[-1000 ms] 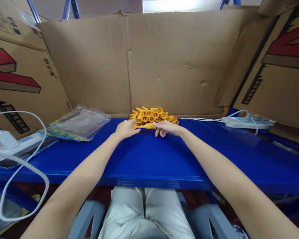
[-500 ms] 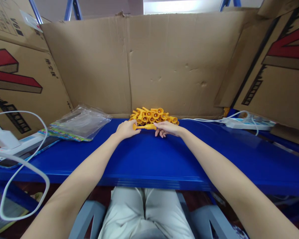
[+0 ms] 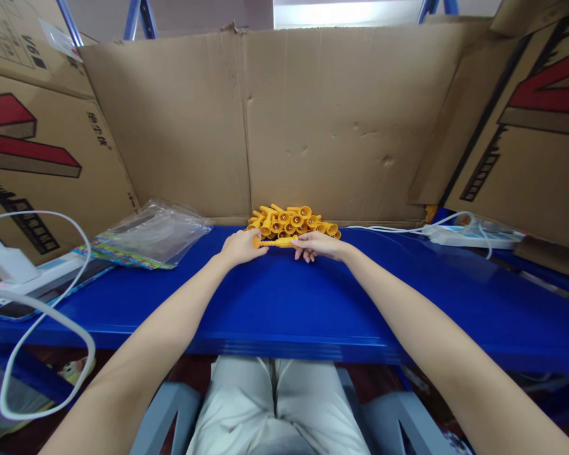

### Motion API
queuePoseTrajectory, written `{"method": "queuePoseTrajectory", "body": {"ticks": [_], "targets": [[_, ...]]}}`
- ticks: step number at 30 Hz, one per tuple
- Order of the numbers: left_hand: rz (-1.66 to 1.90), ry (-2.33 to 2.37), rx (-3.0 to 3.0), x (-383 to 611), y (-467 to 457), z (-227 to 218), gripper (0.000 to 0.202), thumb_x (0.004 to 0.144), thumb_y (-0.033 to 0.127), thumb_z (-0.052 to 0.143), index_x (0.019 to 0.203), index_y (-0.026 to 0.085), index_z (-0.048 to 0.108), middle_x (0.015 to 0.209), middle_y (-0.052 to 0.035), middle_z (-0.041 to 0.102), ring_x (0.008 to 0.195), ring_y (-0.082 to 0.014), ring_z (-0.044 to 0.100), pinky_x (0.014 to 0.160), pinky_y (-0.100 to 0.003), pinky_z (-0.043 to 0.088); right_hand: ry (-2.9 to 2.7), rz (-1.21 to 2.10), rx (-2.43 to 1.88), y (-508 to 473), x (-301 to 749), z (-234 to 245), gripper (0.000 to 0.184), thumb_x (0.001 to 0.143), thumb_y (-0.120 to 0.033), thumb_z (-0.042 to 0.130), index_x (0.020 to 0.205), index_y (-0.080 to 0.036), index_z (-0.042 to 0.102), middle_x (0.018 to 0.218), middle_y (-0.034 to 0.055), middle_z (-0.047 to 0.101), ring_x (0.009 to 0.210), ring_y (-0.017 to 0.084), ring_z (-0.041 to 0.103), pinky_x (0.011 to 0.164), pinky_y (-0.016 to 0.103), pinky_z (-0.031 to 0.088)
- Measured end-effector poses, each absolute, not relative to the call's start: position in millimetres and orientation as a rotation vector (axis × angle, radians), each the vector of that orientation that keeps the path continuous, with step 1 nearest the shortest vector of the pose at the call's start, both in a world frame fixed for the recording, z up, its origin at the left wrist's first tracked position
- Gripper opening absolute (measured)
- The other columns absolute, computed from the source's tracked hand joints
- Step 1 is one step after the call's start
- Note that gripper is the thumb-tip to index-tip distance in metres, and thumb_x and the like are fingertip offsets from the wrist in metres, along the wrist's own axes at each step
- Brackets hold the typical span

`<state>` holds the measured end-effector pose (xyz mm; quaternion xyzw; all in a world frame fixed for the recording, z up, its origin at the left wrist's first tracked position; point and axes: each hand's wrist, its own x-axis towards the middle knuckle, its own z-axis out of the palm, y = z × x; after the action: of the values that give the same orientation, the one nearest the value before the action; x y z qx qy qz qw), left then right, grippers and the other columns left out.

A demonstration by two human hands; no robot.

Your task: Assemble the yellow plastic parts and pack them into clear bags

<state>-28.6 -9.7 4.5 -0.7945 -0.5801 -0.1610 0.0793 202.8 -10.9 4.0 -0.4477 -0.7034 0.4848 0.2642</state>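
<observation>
Between both hands a yellow plastic piece (image 3: pixel 284 242) is held level, just above the blue tabletop. It has a ridged, beaded stem and a thicker right part. My left hand (image 3: pixel 239 247) is closed on its left end, which shows a round flared shape. The thicker right end is pinched by the thumb and fingers of my right hand (image 3: pixel 318 244), whose lower fingers are curled loosely. Right behind the hands lies a pile of yellow funnel-shaped pieces (image 3: pixel 296 220), many with their open mouths facing me. Fingertips partly hide the held piece.
A tall cardboard sheet (image 3: pixel 341 120) stands behind the blue table (image 3: pixel 284 303). Clear plastic bags (image 3: pixel 156 230) lie to the left, near a white charger (image 3: pixel 12 262) with a looping cable. A white power strip (image 3: pixel 474 236) with cords sits at right. Printed cardboard boxes (image 3: pixel 38 151) flank the table.
Both hands stay in almost the same place. The right fingers have shifted slightly on the yellow piece, and its thicker end looks a little turned.
</observation>
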Motion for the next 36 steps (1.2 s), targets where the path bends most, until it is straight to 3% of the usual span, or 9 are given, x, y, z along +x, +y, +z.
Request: {"method": "queuePoseTrajectory", "body": {"ticks": [8,23,26,29,31,33,36], "targets": [[-0.492,-1.729,-2.402,-29.2,-9.7,5.4,0.038,0.072,0.055,0.054,0.096,0.026,0.061,0.091,-0.0041,0.069,0.085,-0.0255,0.065,0.070,-0.031,0.047,-1.940,1.233,-1.269,-16.2,200.9,9.3,0.042,0.084,-0.048,0.058,0.062,-0.013,0.056,0.052,0.0028,0.061,0.041,0.006,0.050,0.038,0.017,0.035],[-0.468,-1.725,-2.398,-30.1,-9.1,5.8,0.038,0.072,0.056,0.053,0.094,0.025,0.060,0.086,-0.0035,0.069,0.081,-0.0245,0.065,0.064,-0.028,0.044,-1.950,1.220,-1.286,-11.9,200.0,4.4,0.054,0.085,-0.057,0.050,0.056,-0.012,0.056,0.051,0.0051,0.061,0.037,0.004,0.046,0.035,0.016,0.032],[-0.484,-1.729,-2.397,-30.1,-9.5,6.0,0.038,0.073,0.056,0.054,0.093,0.025,0.060,0.086,-0.0036,0.069,0.082,-0.0249,0.065,0.065,-0.029,0.044,-1.928,1.243,-1.285,-10.4,201.3,2.4,0.053,0.085,-0.058,0.049,0.064,-0.011,0.060,0.056,0.0066,0.063,0.037,0.005,0.047,0.034,0.017,0.033],[-0.505,-1.737,-2.399,-29.8,-10.0,6.5,0.038,0.073,0.056,0.055,0.093,0.025,0.061,0.086,-0.0033,0.070,0.083,-0.0245,0.065,0.065,-0.028,0.044,-1.876,1.297,-1.182,-7.5,204.6,-0.6,0.041,0.079,-0.047,0.065,0.101,-0.013,0.063,0.083,0.0078,0.070,0.048,0.007,0.057,0.039,0.017,0.042],[-0.512,-1.743,-2.397,-29.9,-9.9,6.8,0.038,0.073,0.056,0.055,0.092,0.024,0.061,0.085,-0.0030,0.070,0.083,-0.0243,0.065,0.065,-0.028,0.044,-1.843,1.302,-1.085,-4.8,206.7,-2.4,0.056,0.072,-0.034,0.075,0.121,-0.017,0.054,0.099,0.0074,0.069,0.058,0.008,0.063,0.047,0.018,0.049],[-0.518,-1.747,-2.393,-30.2,-9.6,7.1,0.038,0.072,0.056,0.056,0.092,0.024,0.061,0.083,-0.0028,0.070,0.082,-0.0242,0.065,0.066,-0.028,0.044,-1.834,1.269,-1.041,-2.8,207.5,-3.3,0.056,0.069,-0.028,0.077,0.119,-0.016,0.055,0.101,0.0072,0.069,0.058,0.008,0.064,0.050,0.018,0.050],[-0.518,-1.743,-2.391,-31.0,-9.7,7.4,0.038,0.072,0.056,0.056,0.092,0.024,0.061,0.082,-0.0022,0.070,0.081,-0.0234,0.065,0.065,-0.028,0.044,-1.860,1.248,-1.053,-2.9,205.8,-2.4,0.029,0.076,-0.035,0.070,0.094,-0.012,0.065,0.088,0.0079,0.072,0.051,0.007,0.061,0.046,0.016,0.047]]}}
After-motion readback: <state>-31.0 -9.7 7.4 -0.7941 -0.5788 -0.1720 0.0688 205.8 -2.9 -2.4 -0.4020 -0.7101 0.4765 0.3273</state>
